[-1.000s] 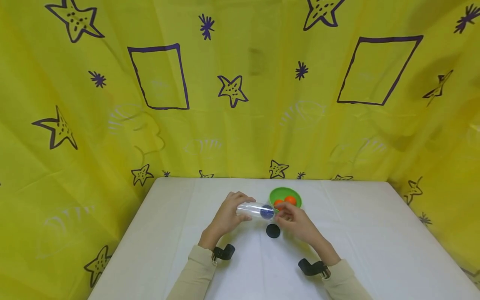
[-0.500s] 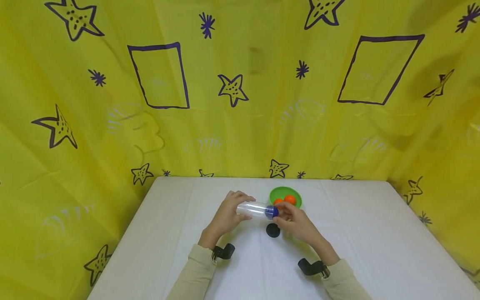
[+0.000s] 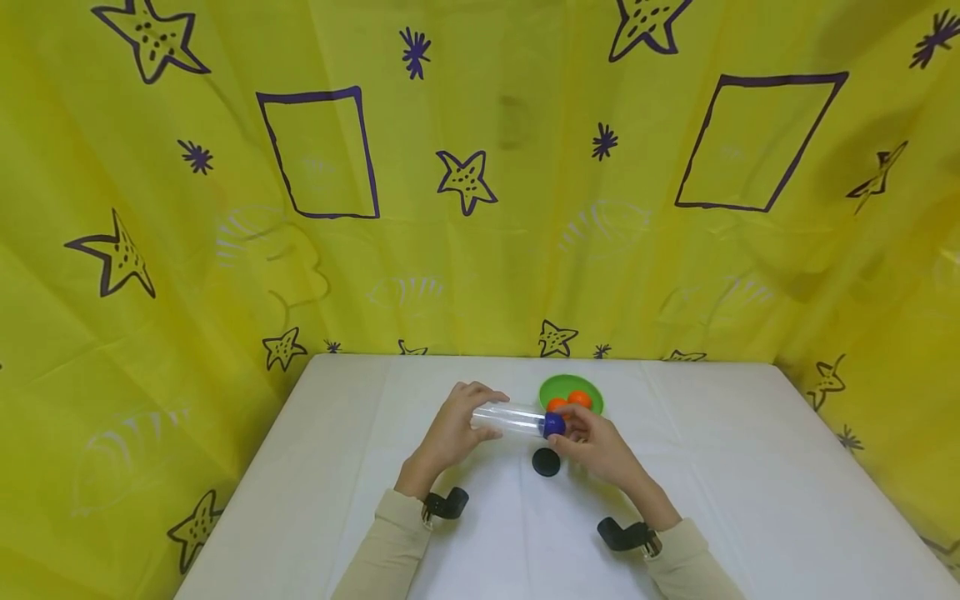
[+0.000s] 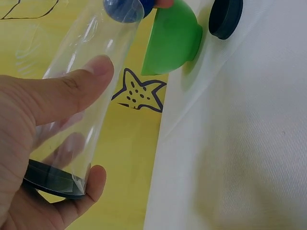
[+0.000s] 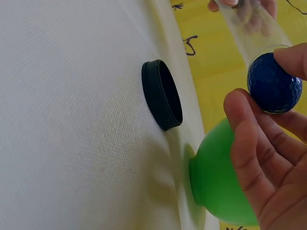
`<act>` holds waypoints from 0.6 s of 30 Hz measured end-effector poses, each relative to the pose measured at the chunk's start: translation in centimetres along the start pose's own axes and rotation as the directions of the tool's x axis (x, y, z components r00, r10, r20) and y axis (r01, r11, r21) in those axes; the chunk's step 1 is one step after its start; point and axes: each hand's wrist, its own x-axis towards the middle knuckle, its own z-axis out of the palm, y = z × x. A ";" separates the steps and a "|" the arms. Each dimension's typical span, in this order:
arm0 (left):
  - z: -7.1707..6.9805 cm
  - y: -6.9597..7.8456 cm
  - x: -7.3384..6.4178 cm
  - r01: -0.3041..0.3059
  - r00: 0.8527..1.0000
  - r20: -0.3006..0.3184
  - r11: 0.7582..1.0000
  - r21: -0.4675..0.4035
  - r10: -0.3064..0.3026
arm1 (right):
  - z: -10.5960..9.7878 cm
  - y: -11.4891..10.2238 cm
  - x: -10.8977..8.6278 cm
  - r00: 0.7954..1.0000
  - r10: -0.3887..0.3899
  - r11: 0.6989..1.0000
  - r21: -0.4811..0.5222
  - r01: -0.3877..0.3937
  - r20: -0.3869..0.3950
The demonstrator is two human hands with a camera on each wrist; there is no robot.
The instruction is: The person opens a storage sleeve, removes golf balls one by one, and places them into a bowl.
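A clear plastic tube [image 3: 508, 418] lies nearly level in my left hand [image 3: 452, 429], whose thumb and fingers wrap its closed end. That end has a dark cap [image 4: 55, 179] in the left wrist view. At the tube's other mouth a dimpled blue golf ball [image 5: 272, 84] sits partly inside and partly out. My right hand [image 3: 597, 442] pinches the ball between thumb and fingers. Below the tube a loose black lid [image 3: 546, 462] rests on the table. Just behind my right hand stands a green bowl [image 3: 557, 387] with orange balls [image 3: 580, 401] in it.
A white-covered table [image 3: 720, 483] spreads under both hands. Yellow curtain [image 3: 480, 275] with drawn stars hangs behind it and along the sides. A black wrist camera [image 3: 447, 503] is strapped on the left wrist, another camera [image 3: 624, 535] on the right.
The blue golf ball has slid rightward from inside the tube to its mouth, where it now sticks out between the right fingers. The left hand has stayed almost still.
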 end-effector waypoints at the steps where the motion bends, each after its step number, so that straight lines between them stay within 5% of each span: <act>1: 0.0 0.0 0.0 0.006 1.000 -0.001 1.000 -0.013 -0.006 | 0.0 -0.1 0.0 1.000 0.003 1.000 -0.002 -0.003 -0.011; 18: 0.0 -0.4 -0.1 0.001 0.999 -0.039 1.000 -0.023 -0.002 | -1.1 0.3 0.1 0.985 -0.069 0.995 -0.085 0.056 -0.161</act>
